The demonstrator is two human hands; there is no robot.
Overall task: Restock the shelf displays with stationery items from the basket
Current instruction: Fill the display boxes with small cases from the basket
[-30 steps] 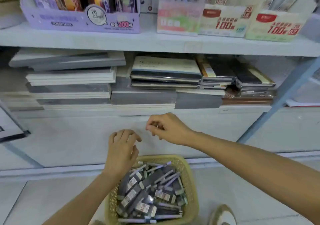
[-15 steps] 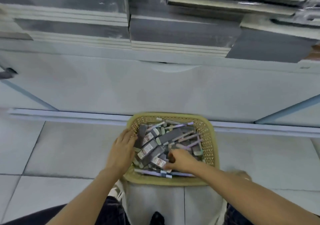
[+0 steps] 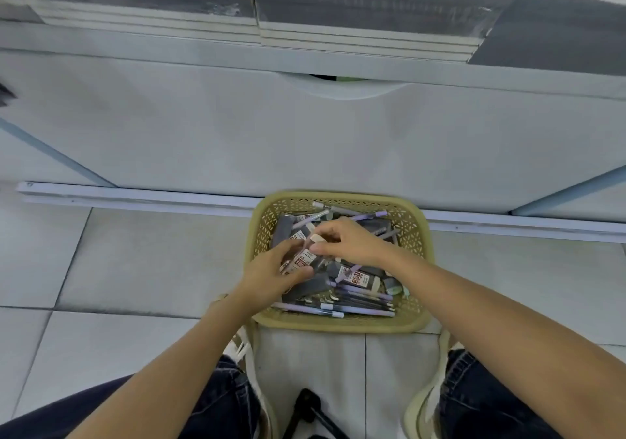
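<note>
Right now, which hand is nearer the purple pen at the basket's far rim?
Right. The right hand sits just this side of the purple pen. The left hand is further back and left. Both grip a labelled pack.

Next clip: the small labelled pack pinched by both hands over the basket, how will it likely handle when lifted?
The labelled pack looks slim and probably light: the left hand and right hand hold it with fingertips only. Its glossy-looking wrap may be slippery. Flat-sided, it seems unlikely to roll, unlike the loose pens in the basket.
</note>
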